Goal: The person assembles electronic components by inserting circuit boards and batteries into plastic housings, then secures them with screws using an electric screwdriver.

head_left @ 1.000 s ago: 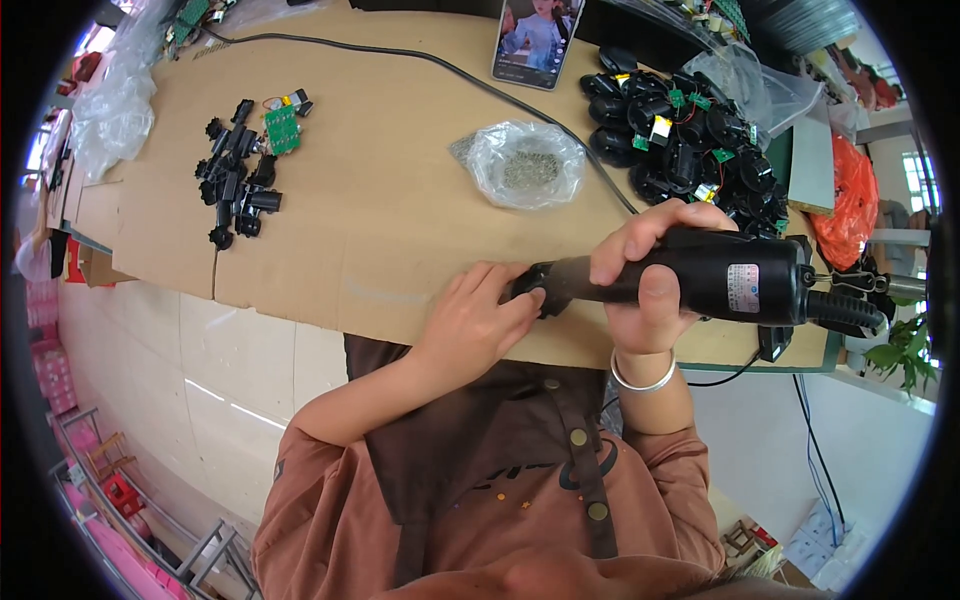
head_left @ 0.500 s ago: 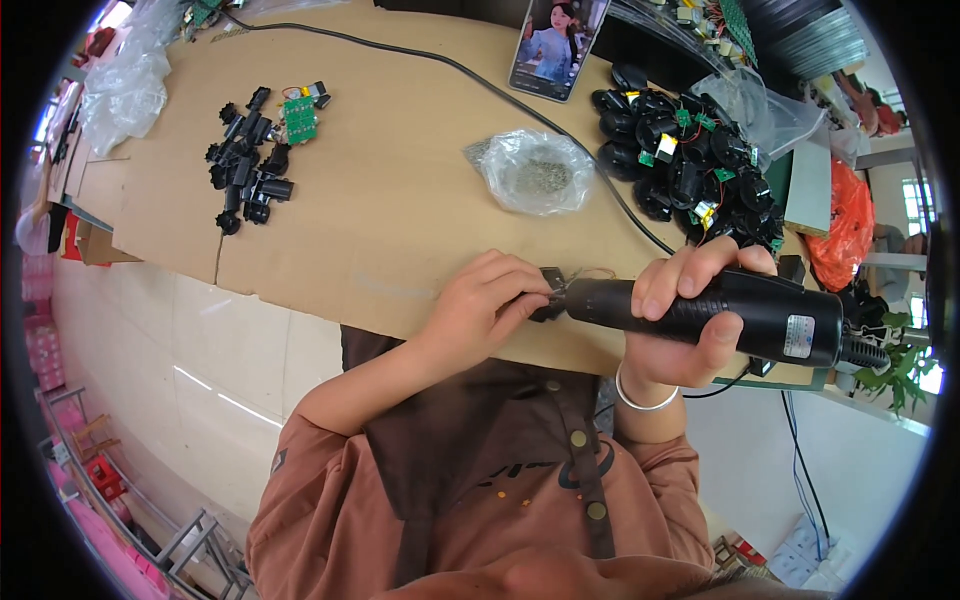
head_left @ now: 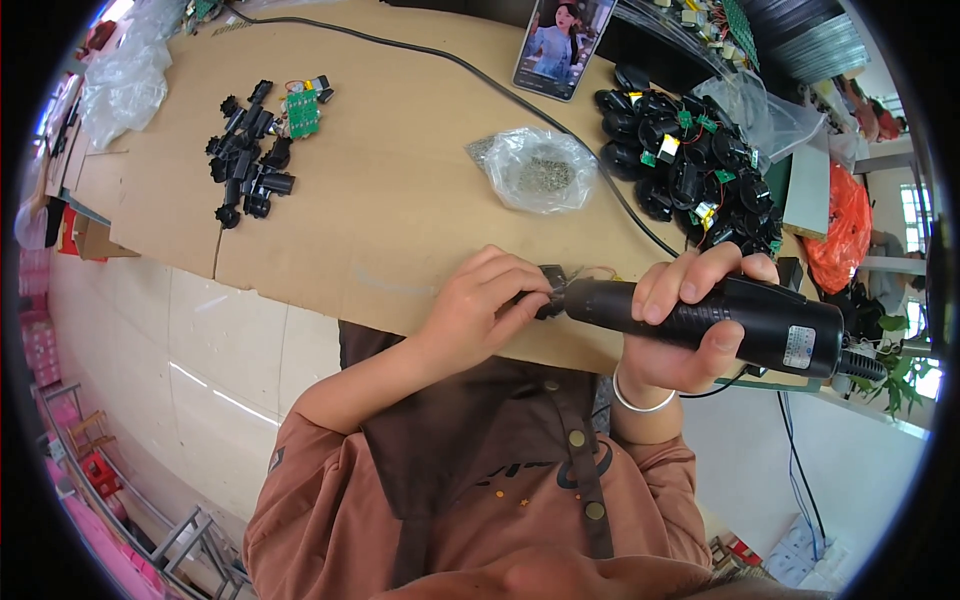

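Note:
My right hand is wrapped round a black electric screwdriver, held nearly level with its tip pointing left. That tip meets a small black plastic part close to the table's front edge. My left hand pinches this part between thumb and fingers, which hide much of it. Thin wires run from the part to the right. Beyond my hands sits a clear plastic bag of small metal screws.
At the right is a heap of round black housings with green boards. Black plastic parts and a green circuit board lie at the left. A phone stands at the back, and a black cable crosses the cardboard-covered table.
Both hands keep nearly the same pose, with the screwdriver tip still at the black part. The view has shifted very slightly.

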{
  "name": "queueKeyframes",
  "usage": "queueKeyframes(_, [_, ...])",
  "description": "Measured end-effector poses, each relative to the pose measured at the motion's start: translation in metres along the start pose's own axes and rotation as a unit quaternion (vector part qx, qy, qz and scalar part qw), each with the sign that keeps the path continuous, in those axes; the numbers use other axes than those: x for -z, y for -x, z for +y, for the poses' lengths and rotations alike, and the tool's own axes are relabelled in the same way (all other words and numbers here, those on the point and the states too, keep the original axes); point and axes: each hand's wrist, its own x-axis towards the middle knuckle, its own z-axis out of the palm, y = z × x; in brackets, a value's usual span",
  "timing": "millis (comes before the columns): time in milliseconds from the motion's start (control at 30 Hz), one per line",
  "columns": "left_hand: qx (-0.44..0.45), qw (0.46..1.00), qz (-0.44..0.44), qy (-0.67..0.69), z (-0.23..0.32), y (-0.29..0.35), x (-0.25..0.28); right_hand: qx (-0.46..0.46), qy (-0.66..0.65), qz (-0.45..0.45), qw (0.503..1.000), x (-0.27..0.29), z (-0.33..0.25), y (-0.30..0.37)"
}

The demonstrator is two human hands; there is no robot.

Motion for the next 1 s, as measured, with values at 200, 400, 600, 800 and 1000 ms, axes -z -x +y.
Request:
queueKeyframes(200, [0.024, 0.992, 0.040, -0.114, 0.004, 0.009, 0.003, -0.013, 0.025, -0.005, 1.000, 0.007, 0.006, -0.002])
queueKeyframes(400, [-0.022, 0.970, -0.025, -0.242, 0.003, 0.019, -0.005, -0.065, 0.026, 0.034, 0.997, 0.010, 0.016, 0.000])
queueKeyframes(600, [-0.030, 0.968, -0.032, -0.249, 0.001, 0.020, -0.004, -0.087, 0.045, 0.023, 0.995, 0.005, 0.021, 0.001])
queueKeyframes(800, [-0.026, 0.972, -0.021, -0.235, 0.000, 0.020, -0.006, -0.092, 0.051, 0.022, 0.994, 0.007, 0.026, 0.004])
queueKeyframes(1000, [-0.037, 0.966, -0.019, -0.257, -0.001, 0.019, -0.006, -0.086, 0.054, 0.007, 0.995, 0.007, 0.026, 0.003])
